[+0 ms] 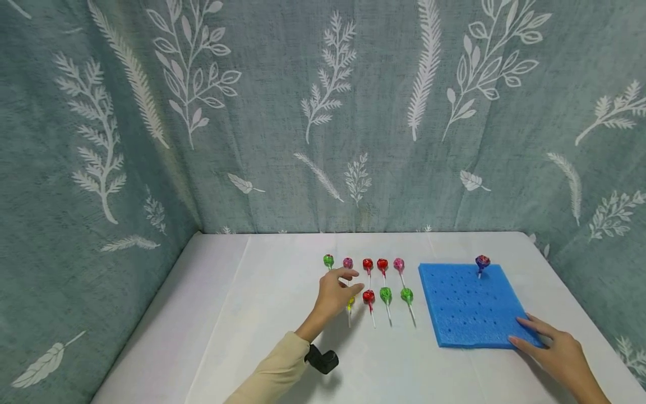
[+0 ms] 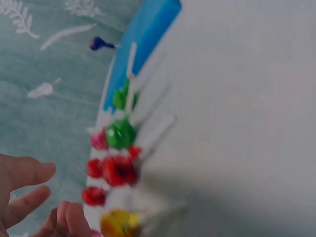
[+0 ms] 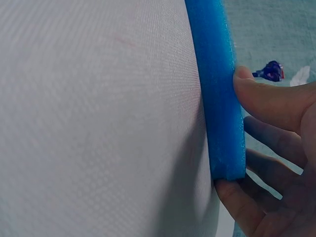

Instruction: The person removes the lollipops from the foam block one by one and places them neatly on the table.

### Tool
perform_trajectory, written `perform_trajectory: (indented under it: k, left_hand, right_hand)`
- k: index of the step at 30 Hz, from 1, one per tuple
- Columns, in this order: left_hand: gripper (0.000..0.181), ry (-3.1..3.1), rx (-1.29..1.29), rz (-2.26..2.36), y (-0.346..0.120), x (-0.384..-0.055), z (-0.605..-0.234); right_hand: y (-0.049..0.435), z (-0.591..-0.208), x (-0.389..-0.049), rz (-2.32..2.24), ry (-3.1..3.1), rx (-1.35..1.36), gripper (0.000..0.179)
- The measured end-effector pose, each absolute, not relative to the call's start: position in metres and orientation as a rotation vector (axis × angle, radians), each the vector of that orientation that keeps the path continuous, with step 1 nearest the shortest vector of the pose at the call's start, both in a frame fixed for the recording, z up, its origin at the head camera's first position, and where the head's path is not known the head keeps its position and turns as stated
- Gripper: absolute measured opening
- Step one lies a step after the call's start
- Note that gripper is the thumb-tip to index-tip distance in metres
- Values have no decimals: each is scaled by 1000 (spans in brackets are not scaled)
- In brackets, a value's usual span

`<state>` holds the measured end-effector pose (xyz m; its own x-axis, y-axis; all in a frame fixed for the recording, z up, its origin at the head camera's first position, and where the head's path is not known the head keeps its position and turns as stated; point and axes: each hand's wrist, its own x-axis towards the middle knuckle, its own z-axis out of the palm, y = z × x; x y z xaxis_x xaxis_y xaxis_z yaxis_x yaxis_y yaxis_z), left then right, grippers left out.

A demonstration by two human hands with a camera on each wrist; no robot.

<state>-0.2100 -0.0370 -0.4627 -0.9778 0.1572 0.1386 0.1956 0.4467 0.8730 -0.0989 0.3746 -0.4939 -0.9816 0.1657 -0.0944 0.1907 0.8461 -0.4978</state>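
My left hand [image 1: 335, 293] hovers over the left end of two rows of wrapped lollipops, thumb and fingers apart with nothing between them. Just under it lies a yellow lollipop [image 1: 350, 302], partly covered by the hand in the head view. Beside that one is a red lollipop [image 1: 369, 297]. A blue foam board [image 1: 469, 311] dotted with small holes lies to the right. My right hand [image 1: 557, 350] holds its near right corner, thumb and fingers spread around the edges. One dark blue-and-red lollipop [image 1: 482, 262] stands upright in the board's far right part.
In the back row are a green lollipop [image 1: 328, 260], two pink and two red ones. Two green lollipops [image 1: 386, 295] end the front row, left of the board. All lie on a white table [image 1: 252, 314]. A leaf-patterned curtain [image 1: 282, 112] closes off the back and sides.
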Motion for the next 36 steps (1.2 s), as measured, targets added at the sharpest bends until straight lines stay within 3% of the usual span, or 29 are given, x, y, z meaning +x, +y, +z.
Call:
perform_trajectory:
  k: [23, 36]
  left_hand:
    - [18, -2459, -445, -1924, 48, -221, -433]
    - [20, -2433, -495, -1946, 102, -226, -435]
  right_hand:
    - [374, -493, -98, -876, 2945, 290, 81]
    - [374, -496, -96, -886, 3013, 299, 79]
